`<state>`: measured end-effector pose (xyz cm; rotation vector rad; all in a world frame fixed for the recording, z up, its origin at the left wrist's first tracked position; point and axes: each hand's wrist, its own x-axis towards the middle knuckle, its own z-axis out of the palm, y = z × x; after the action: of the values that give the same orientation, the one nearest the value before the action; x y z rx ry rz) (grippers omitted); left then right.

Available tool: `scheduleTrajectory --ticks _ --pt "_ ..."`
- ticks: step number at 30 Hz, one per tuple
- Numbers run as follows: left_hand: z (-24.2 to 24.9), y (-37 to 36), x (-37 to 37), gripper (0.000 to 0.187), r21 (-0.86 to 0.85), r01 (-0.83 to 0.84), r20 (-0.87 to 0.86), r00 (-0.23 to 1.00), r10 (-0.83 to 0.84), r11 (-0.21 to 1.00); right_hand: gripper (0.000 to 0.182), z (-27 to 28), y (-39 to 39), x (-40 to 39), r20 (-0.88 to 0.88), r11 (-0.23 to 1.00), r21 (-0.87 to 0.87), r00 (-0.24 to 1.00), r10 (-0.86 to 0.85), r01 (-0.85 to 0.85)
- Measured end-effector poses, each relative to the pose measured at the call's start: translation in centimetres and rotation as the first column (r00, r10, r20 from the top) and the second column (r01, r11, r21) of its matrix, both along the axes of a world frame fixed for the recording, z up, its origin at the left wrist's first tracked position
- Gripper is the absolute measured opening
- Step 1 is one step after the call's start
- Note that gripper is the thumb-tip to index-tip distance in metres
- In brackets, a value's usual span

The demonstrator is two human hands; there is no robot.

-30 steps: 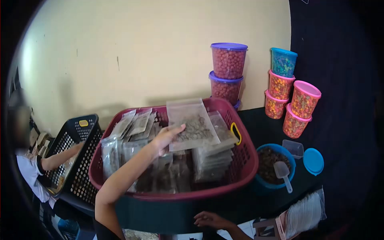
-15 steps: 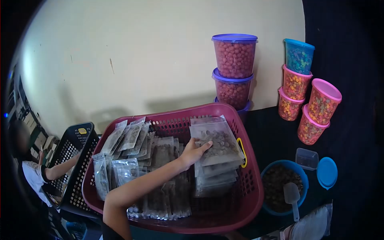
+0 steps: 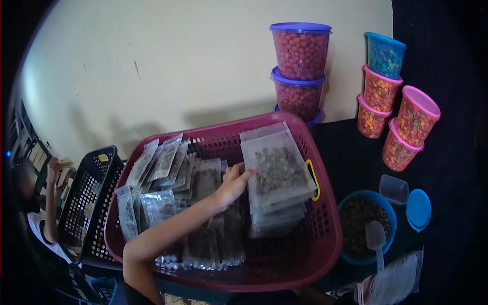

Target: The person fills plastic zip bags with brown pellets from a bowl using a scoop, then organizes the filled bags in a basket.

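My left hand (image 3: 236,185) reaches over a maroon perforated basket (image 3: 203,284). Its thumb points toward the left edge of the top pouch (image 3: 277,165), a clear packet of small round brownish pieces, and the other fingers are loosely bent. The hand looks open and appears to hold nothing. That pouch lies flat on a stack of similar pouches (image 3: 277,223) on the basket's right side. Upright rows of filled pouches (image 3: 206,246) take up the left and middle, partly hidden by my forearm. My right hand is out of view.
Right of the basket stand a blue tub (image 3: 351,256) of brown pieces with a scoop (image 3: 376,236), a clear box (image 3: 394,189) and a blue lid (image 3: 419,209). Lidded tubs (image 3: 300,53) are stacked behind. Another person (image 3: 51,175) is beside a black basket (image 3: 109,203) at left.
My left hand has drawn back left off the top pouch, which now lies flatter and more exposed. The view has tilted slightly down. The other person's arm has risen out of the black basket.
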<state>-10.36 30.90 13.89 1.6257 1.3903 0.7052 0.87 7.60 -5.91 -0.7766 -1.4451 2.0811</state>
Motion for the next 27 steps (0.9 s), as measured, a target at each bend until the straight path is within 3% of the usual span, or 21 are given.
scheduleTrajectory --ticks 3,5,6,11,15,16,19,20,21,23,25,26,27 --pt "3.1 -2.8 -0.6 0.067 -0.025 0.000 0.029 1.000 0.001 1.000 0.033 -0.2 0.1 0.0 -0.001 1.000 0.003 1.000 -0.007 0.007" --pt "4.5 -4.7 -1.2 0.062 -0.158 -0.008 0.114 0.993 0.026 0.987 0.033 -0.3 0.2 -0.1 0.000 1.000 0.010 1.000 -0.017 0.017" --pt "4.6 -5.6 -1.6 0.056 -0.067 0.002 0.152 0.988 0.008 0.998 0.033 -0.3 0.2 -0.1 0.002 1.000 0.016 1.000 -0.024 0.024" --pt "6.5 -10.5 -4.2 0.048 -0.078 0.117 0.243 0.965 -0.095 0.990 0.033 4.4 -1.5 -0.2 -0.066 0.991 -0.091 0.992 -0.104 0.098" --pt "7.9 -17.0 -6.8 0.050 0.073 0.238 0.341 0.907 -0.249 0.968 0.028 4.4 -3.7 -0.4 -0.051 0.971 -0.167 0.982 -0.180 0.170" --pt "7.8 -18.8 -7.7 0.052 0.179 0.264 0.343 0.886 -0.311 0.948 0.027 4.3 -4.3 -0.6 -0.064 0.964 -0.175 0.975 -0.212 0.198" --pt "5.5 -24.6 -9.5 0.055 0.399 0.231 0.414 0.818 -0.399 0.887 0.027 5.2 -6.2 -1.2 -0.075 0.965 -0.099 0.965 -0.251 0.244" --pt "4.0 -26.4 -9.5 0.056 0.464 0.187 0.370 0.847 -0.382 0.866 0.027 4.8 -6.9 -1.6 -0.079 0.953 -0.102 0.952 -0.295 0.286" --pt "2.3 -28.3 -8.9 0.057 0.531 0.147 0.330 0.871 -0.364 0.834 0.030 4.2 -7.4 -2.0 -0.082 0.929 -0.204 0.941 -0.330 0.308" --pt "-1.6 -30.8 -6.9 0.057 0.594 0.256 0.082 0.924 -0.373 0.763 0.033 4.0 -8.5 -3.3 -0.083 0.878 -0.308 0.909 -0.407 0.365" --pt "-6.0 -33.1 -3.5 0.058 0.564 0.365 0.017 0.891 -0.453 0.740 0.035 3.8 -10.3 -4.3 -0.194 0.650 -0.629 0.723 -0.663 0.427" --pt "-7.8 -34.2 -1.9 0.056 0.582 0.443 -0.098 0.871 -0.482 0.682 0.043 -2.2 -10.7 -4.9 -0.334 0.781 0.236 0.803 -0.494 0.579" --pt "-9.5 -35.1 -0.8 0.055 0.591 0.520 -0.211 0.838 -0.504 0.617 0.043 -2.2 -11.7 -4.6 -0.328 0.758 0.225 0.780 -0.533 0.612"
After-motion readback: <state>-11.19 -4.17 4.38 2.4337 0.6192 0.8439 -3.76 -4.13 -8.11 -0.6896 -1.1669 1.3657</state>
